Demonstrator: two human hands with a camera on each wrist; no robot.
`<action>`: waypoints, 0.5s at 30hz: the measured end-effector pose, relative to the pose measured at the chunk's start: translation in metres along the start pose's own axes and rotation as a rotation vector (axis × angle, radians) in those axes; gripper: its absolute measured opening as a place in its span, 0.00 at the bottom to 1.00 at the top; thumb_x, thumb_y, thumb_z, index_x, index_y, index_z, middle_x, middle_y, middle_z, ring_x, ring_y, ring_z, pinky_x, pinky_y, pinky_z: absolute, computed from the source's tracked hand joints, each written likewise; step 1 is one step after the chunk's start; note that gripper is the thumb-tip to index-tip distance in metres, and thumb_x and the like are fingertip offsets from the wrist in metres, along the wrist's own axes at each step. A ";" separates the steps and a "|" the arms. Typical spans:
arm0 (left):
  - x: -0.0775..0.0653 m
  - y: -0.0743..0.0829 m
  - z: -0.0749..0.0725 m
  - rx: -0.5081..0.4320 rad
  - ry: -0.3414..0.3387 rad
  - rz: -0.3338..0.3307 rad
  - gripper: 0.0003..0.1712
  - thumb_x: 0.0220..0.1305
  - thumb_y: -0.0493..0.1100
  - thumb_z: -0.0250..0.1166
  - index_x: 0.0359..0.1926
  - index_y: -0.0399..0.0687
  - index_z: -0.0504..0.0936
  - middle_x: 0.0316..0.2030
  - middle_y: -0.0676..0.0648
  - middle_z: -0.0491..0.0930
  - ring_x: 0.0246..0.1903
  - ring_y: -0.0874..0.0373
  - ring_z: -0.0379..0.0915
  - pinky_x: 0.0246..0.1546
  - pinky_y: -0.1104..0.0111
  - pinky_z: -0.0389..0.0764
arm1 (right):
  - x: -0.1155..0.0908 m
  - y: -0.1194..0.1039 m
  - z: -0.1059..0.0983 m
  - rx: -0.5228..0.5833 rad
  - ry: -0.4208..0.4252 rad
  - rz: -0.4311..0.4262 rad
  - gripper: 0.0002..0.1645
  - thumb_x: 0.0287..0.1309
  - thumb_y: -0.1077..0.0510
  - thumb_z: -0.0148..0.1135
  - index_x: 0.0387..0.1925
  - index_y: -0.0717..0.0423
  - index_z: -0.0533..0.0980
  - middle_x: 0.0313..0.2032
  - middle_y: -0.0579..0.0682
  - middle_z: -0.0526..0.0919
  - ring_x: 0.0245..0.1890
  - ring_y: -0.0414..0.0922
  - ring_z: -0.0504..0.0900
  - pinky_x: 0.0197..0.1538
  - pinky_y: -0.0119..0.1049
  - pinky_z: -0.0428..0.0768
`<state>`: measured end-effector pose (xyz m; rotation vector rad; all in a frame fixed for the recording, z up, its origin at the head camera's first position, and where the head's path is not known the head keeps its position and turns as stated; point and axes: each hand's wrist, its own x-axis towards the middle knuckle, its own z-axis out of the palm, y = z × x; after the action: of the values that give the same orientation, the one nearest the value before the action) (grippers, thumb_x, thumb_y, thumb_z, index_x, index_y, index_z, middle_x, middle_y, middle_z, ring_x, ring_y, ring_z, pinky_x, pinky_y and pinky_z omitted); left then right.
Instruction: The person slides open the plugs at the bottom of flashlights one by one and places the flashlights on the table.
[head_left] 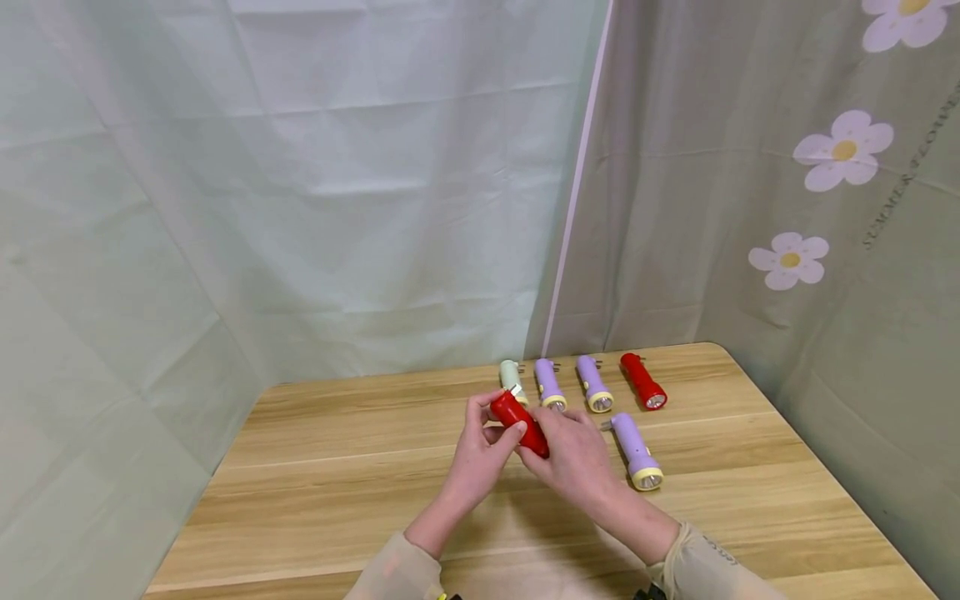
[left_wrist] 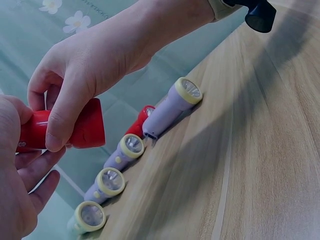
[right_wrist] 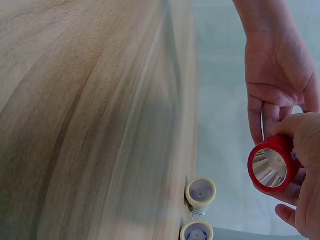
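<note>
Both hands hold a red flashlight (head_left: 512,410) above the table, tilted, with plug prongs sticking out near its far end. My left hand (head_left: 480,458) pinches the far part between thumb and fingers. My right hand (head_left: 581,458) grips the near, wider head end. In the left wrist view the right thumb lies along the red flashlight's body (left_wrist: 91,125). The right wrist view shows its lens (right_wrist: 270,168) and silvery reflector face-on. Just right of my right hand lies a purple flashlight (head_left: 632,442) with a yellow rim, its prongs out.
Along the table's back edge lie a pale green flashlight (head_left: 509,372), two purple ones, the left (head_left: 548,379) and the right (head_left: 592,379), and a second red flashlight (head_left: 641,379). The wooden table (head_left: 330,467) meets hanging curtains (head_left: 375,208) behind and at the sides.
</note>
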<state>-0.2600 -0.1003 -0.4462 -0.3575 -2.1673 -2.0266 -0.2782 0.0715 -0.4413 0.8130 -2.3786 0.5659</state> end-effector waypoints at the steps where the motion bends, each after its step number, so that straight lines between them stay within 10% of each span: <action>1: 0.000 0.000 0.000 0.004 -0.003 0.000 0.31 0.71 0.44 0.67 0.68 0.60 0.63 0.53 0.41 0.76 0.45 0.47 0.81 0.43 0.59 0.86 | 0.000 0.000 0.000 -0.003 -0.003 0.000 0.23 0.54 0.48 0.77 0.47 0.49 0.78 0.34 0.41 0.85 0.29 0.37 0.80 0.54 0.44 0.78; 15: 0.000 0.002 0.000 0.024 -0.015 0.014 0.34 0.72 0.46 0.66 0.71 0.65 0.60 0.52 0.42 0.75 0.43 0.48 0.82 0.40 0.62 0.85 | 0.002 0.001 -0.003 -0.009 -0.026 0.016 0.22 0.56 0.46 0.75 0.48 0.48 0.78 0.34 0.40 0.85 0.29 0.36 0.79 0.55 0.45 0.77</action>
<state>-0.2593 -0.1003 -0.4445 -0.3848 -2.1893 -1.9946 -0.2791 0.0734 -0.4379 0.8034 -2.4114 0.5541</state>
